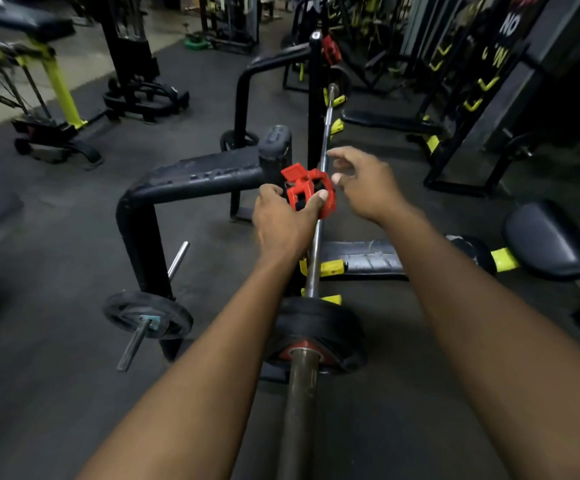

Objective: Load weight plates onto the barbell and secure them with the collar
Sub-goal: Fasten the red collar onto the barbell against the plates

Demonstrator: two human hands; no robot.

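Observation:
The barbell (302, 393) runs away from me down the middle of the view, resting on a bench rack. Black weight plates (337, 327) sit on its near sleeve, with a reddish ring against them at the sleeve. My left hand (281, 223) is closed around a red clamp collar (311, 192), held up in front of the bar's shaft with its lever raised. My right hand (368, 181) hovers just right of the collar, fingers spread, holding nothing. A second red collar (331, 50) shows at the far end of the bar.
A black plate storage frame (191, 181) stands left of the bar, with a small plate (148, 315) on its lower peg. A bench pad (364, 259) lies under the bar to the right. Other gym machines (49, 81) ring the dark rubber floor.

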